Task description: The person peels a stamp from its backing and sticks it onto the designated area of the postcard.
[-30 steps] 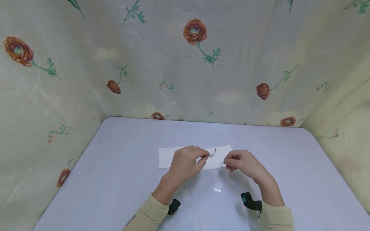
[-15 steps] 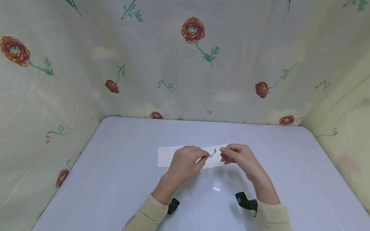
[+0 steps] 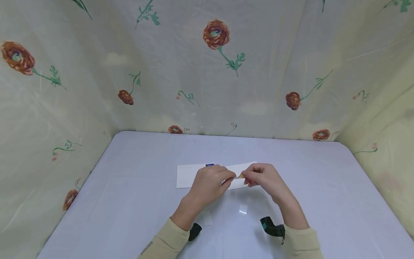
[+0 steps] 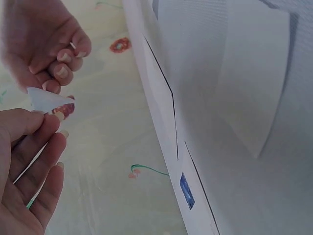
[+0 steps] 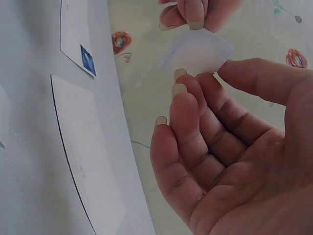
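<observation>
A small postage stamp [image 5: 198, 51], its pale back and toothed edge showing in the right wrist view, is held in the air between both hands. My left hand [image 3: 208, 183] pinches one end of it with thumb and fingertips. The right hand [image 3: 265, 180] pinches the opposite edge between thumb and index finger, its other fingers curled loosely below. Beneath the hands, two white envelopes lie side by side: the left envelope [image 3: 187, 176] bears a blue stamp [image 3: 209, 164] at its upper right corner, and the right envelope [image 3: 239, 167] is partly covered by the hands.
On the white table [image 3: 139, 201], a glossy clear slip [image 3: 243, 209] and a pale slip [image 3: 207, 218] lie nearer the body. Black wrist cameras [image 3: 271, 226] extend from the sleeves. A flowered curtain [image 3: 155, 72] encloses the table's back and sides.
The right hand has moved left, up to the stamp, and now grips its free edge. The left hand has stayed nearly in place, still pinching the stamp.
</observation>
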`<control>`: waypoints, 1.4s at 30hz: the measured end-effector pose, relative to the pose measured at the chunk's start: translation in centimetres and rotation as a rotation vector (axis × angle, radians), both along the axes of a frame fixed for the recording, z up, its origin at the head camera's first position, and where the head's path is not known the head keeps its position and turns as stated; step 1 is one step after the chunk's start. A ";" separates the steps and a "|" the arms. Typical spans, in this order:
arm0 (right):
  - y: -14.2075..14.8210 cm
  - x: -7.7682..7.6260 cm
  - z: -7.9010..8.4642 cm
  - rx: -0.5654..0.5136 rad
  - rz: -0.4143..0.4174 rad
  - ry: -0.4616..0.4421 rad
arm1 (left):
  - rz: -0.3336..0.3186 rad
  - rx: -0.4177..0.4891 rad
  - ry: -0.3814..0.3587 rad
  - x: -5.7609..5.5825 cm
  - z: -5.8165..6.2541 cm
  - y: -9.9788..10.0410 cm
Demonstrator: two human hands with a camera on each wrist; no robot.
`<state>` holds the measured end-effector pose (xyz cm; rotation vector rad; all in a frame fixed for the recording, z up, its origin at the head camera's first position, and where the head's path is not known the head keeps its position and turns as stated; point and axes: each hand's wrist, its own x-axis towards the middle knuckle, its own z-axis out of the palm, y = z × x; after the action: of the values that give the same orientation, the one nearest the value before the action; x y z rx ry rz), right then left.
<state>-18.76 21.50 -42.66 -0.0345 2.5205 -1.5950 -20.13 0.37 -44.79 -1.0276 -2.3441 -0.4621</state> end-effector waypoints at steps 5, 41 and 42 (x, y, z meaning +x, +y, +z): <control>0.2 -0.1 0.0 -0.001 0.026 -0.019 | -0.016 -0.005 -0.002 0.1 0.1 0.2; 2.9 0.4 1.4 0.050 -0.195 0.154 | 0.085 -0.012 -0.322 -0.1 -0.8 0.5; 2.9 0.4 1.4 0.050 -0.202 0.158 | 0.088 -0.015 -0.326 -0.1 -0.9 0.5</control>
<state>-18.35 24.43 -41.22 0.1070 2.7615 -1.6610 -20.27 0.88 -45.64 -0.9067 -2.6696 -0.6180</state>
